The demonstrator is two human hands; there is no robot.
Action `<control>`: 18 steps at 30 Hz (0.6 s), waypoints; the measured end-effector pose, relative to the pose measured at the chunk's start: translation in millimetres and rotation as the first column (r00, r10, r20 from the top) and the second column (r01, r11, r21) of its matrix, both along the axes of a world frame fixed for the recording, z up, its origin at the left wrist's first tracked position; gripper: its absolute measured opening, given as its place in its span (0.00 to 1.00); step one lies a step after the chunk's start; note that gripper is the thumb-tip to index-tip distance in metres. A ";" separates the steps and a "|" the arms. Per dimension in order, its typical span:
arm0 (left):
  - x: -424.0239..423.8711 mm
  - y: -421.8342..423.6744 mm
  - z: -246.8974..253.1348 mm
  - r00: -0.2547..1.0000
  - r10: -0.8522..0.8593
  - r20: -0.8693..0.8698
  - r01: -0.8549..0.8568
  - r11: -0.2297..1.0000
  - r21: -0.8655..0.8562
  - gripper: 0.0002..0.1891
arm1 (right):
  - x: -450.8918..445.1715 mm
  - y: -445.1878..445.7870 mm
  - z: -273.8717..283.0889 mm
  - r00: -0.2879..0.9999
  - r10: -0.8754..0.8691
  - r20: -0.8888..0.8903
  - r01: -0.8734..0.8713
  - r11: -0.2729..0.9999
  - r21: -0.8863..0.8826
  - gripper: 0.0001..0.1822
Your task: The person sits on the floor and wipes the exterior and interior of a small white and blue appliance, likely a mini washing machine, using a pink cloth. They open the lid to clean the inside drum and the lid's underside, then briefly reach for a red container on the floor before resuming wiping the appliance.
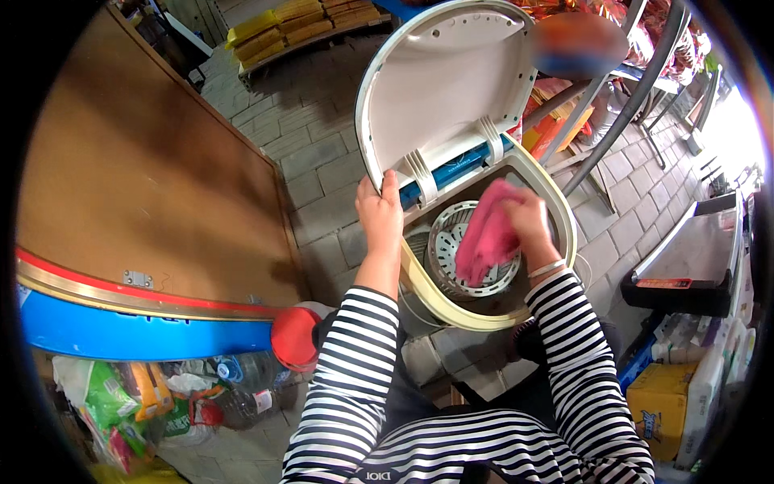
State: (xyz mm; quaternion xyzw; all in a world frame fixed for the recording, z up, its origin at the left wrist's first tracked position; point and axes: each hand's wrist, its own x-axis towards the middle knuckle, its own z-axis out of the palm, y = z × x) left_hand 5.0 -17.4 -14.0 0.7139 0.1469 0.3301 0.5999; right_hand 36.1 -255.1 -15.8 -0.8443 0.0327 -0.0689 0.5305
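A cream plastic tub (pixel 452 319), like a small washing machine, stands on the floor between my legs. Its rounded lid (pixel 450 72) is tipped up on two hinges, with a blue strip between them. My left hand (pixel 380 212) grips the lid's lower left corner by the hinge side. Inside the tub sits a white perforated basket (pixel 446 245). A folded pink cloth (pixel 484 242) hangs over this basket, held from above by my right hand (pixel 529 221), which is slightly blurred. The cloth covers part of the basket.
A brown board (pixel 151 169) stands at the left. Below it are a red bucket (pixel 295 339) and plastic bottles (pixel 248 375). Metal frame legs (pixel 629 109) rise behind the tub. A yellow box (pixel 660 405) and a black tray (pixel 683 266) are on the right.
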 end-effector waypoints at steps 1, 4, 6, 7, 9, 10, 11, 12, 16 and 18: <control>0.0 1.8 -0.3 1.000 0.013 -0.018 -0.013 1.000 -0.005 0.19 | 11.6 -6.4 0.9 0.995 -0.058 0.082 0.046 0.989 0.139 0.14; -2.4 1.7 2.0 0.997 0.045 -0.058 -0.046 0.999 -0.010 0.20 | 27.7 -22.0 1.0 0.954 -0.266 0.137 0.241 0.955 0.172 0.18; -2.8 -1.9 6.5 0.996 0.054 -0.072 -0.053 0.999 0.008 0.20 | 39.1 -23.7 -3.6 0.941 -0.236 0.242 0.245 0.969 -0.009 0.22; -1.4 -3.6 5.0 0.997 0.042 -0.057 -0.042 0.999 0.003 0.20 | 46.6 -22.9 -8.3 0.937 -0.159 0.310 0.215 0.965 -0.153 0.23; 1.5 -2.3 2.9 0.999 0.027 -0.028 -0.027 1.000 0.004 0.20 | 51.2 -15.4 -8.6 0.947 -0.051 0.318 0.176 0.909 -0.377 0.25; 1.0 -0.4 3.2 0.999 0.025 -0.042 -0.025 1.000 0.006 0.20 | 49.2 -4.9 -4.4 0.963 -0.034 0.268 0.157 0.876 -0.456 0.26; -1.0 0.6 3.7 0.998 0.022 -0.056 -0.022 1.000 0.007 0.20 | 48.9 3.1 -1.8 0.976 -0.020 0.216 0.135 0.836 -0.531 0.26; -2.7 0.8 4.1 0.997 0.017 -0.070 -0.017 1.000 0.003 0.20 | 49.8 7.2 -0.5 0.973 -0.057 0.222 0.170 0.827 -0.535 0.23; -3.3 1.3 2.8 0.992 0.037 -0.119 -0.032 0.998 0.045 0.21 | 46.3 5.3 21.8 0.947 -0.246 0.208 0.304 0.894 -0.328 0.16; -4.3 -0.6 6.6 0.988 0.041 -0.146 -0.034 0.998 0.051 0.21 | 53.3 -6.3 6.4 0.952 -0.292 0.089 0.279 0.952 0.128 0.15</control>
